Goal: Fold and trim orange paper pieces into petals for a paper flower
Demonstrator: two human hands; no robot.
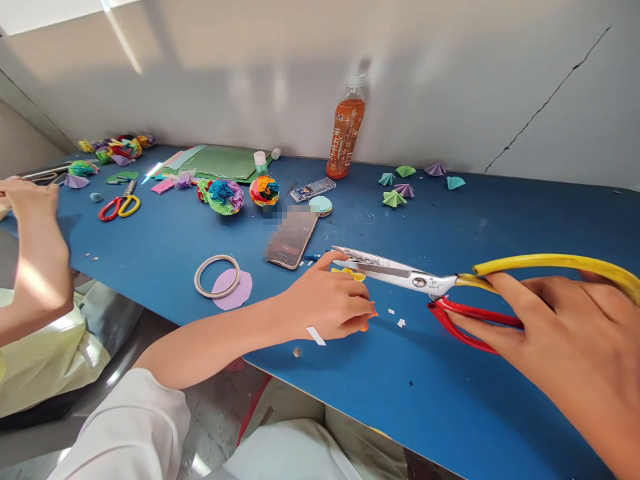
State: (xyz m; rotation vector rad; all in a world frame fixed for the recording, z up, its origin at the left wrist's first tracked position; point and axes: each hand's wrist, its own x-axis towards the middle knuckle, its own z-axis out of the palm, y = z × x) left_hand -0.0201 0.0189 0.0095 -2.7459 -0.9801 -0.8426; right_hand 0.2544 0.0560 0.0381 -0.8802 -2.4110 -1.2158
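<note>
My right hand point(575, 340) grips the red and yellow handles of a pair of scissors point(420, 281). Their steel blades point left, slightly apart, with tips close to the index finger of my left hand point(333, 300). That hand is closed round small bright paper: a yellow piece point(354, 274) shows beneath the blades and an orange bit point(369, 319) sticks out below the fingers. Most of the paper is hidden by the fingers. A white strip point(316, 335) clings to my left wrist. White scraps point(401, 323) lie on the blue table between my hands.
Left of my hand lie a tape roll point(199, 280), a purple paper disc point(240, 293) and a phone point(293, 240). Behind are paper balls point(226, 197), a drink bottle point(345, 137) and folded paper pieces point(394, 199). Another person's arm point(43, 247) rests at far left, near second scissors point(120, 205).
</note>
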